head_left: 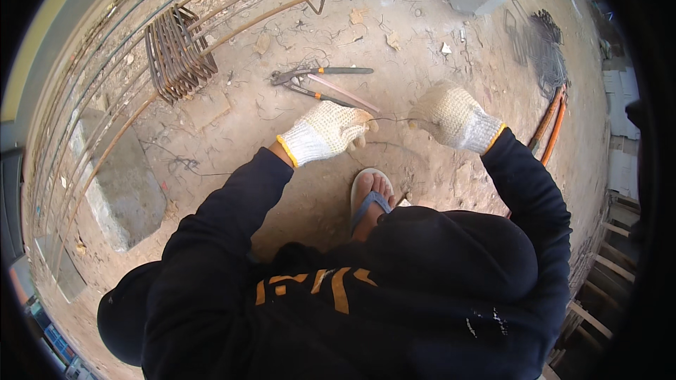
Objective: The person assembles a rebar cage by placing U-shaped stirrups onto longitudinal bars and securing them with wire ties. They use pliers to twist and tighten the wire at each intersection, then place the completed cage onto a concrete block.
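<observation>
A thin dark wire (394,120) stretches between my two gloved hands, a little above the dirt ground. My left hand (329,131), in a white knit glove with a yellow cuff edge, pinches one end between thumb and fingers. The other end goes into my right hand (451,115), gloved alike and closed, its fingertips partly hidden and slightly blurred. Just beyond my left hand lies a pair of end-cutting pincers (299,79) with black and orange handles spread apart. A pale pinkish strip (343,93) rests between those handles.
Long rebar rods (264,20) arch across the far and left sides, with a bundle of bent stirrups (179,55) on them. Concrete blocks (121,179) stand below the rods. At right lie a coil of wire (548,56) and a tool with orange handles (553,125).
</observation>
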Demonstrator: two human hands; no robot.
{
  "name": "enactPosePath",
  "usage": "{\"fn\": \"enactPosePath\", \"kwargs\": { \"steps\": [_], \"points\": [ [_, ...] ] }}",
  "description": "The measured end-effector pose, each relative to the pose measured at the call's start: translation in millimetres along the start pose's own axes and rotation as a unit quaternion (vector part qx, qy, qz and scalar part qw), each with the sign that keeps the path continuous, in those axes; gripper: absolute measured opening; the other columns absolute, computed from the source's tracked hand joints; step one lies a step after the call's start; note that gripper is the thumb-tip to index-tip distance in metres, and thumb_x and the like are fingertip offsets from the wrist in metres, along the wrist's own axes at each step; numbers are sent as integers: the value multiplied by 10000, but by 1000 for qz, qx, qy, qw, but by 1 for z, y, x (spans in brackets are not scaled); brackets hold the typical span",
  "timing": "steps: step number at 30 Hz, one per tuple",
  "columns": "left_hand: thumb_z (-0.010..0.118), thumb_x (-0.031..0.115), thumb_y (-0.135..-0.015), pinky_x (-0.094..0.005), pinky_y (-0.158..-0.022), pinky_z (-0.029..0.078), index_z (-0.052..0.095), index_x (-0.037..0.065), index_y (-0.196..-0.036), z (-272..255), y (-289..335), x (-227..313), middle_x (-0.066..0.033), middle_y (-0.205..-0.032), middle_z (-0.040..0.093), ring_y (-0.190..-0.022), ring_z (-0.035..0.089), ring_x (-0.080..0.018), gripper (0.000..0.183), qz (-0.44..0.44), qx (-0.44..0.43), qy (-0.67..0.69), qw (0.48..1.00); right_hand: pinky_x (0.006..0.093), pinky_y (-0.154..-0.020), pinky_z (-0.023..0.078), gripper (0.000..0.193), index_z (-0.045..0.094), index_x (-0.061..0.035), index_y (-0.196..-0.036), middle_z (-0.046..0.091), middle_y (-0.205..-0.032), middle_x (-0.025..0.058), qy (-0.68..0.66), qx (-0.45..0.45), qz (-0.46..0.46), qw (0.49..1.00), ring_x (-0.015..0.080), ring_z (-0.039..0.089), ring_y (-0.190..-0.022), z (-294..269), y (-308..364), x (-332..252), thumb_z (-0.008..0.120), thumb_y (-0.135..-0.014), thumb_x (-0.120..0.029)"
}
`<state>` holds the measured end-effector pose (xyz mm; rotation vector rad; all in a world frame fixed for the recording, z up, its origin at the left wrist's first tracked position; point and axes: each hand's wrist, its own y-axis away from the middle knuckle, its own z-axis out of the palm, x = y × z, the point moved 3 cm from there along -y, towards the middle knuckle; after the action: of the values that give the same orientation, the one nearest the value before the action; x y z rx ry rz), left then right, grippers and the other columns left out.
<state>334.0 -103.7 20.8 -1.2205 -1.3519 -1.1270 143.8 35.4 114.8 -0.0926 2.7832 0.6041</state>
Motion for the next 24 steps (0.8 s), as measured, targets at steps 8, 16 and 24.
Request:
{"fn": "enactPosePath", "kwargs": {
  "steps": [8,16,24],
  "points": [
    [573,160,-955,-332,-775,533,678,46,-1117,1,0,8,-101,-912,712,-864,680,-212,224,90,43,-145,984,322,-804,514,351,689,19,-1106,730,-995,141,-391,-40,104,914,210,667,-878,-11,9,29,677,-933,-286],
    [566,231,-984,-359,-781,557,605,-38,-1189,1,7,-7,-111,-856,691,-739,664,-199,340,-141,48,549,823,417,-732,515,315,699,-95,-1065,710,-1011,80,224,377,-117,891,306,667,-849,-48,40,-55,754,-778,-211],
    [519,204,-994,-400,-770,513,560,-42,-1244,23,5,-5,-69,-741,661,-606,602,-173,353,-155,-13,731,665,486,-1082,321,702,474,-79,-1421,503,-1397,127,239,448,148,849,374,469,-1252,-4,28,-3,707,-810,-332]
  ]
}}
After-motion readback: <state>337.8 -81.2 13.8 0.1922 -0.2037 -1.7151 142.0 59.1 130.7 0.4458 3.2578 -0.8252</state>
